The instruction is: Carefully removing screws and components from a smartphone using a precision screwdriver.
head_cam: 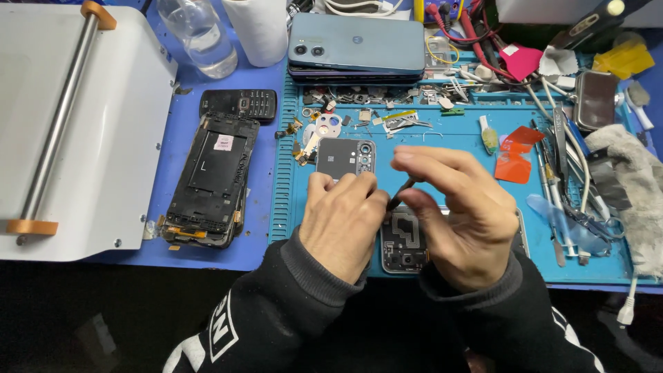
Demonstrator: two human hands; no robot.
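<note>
At centre frame my left hand (343, 224) presses its fingers down on the opened phone (407, 242) lying on the teal repair mat (442, 135) — fingers curled together, holding it flat. My right hand (461, 214) pinches a thin dark tool (402, 192) between thumb and forefinger, tip angled down toward the phone. A grey back cover (345, 155) lies just above; a stripped phone frame (213, 179) sits at left.
</note>
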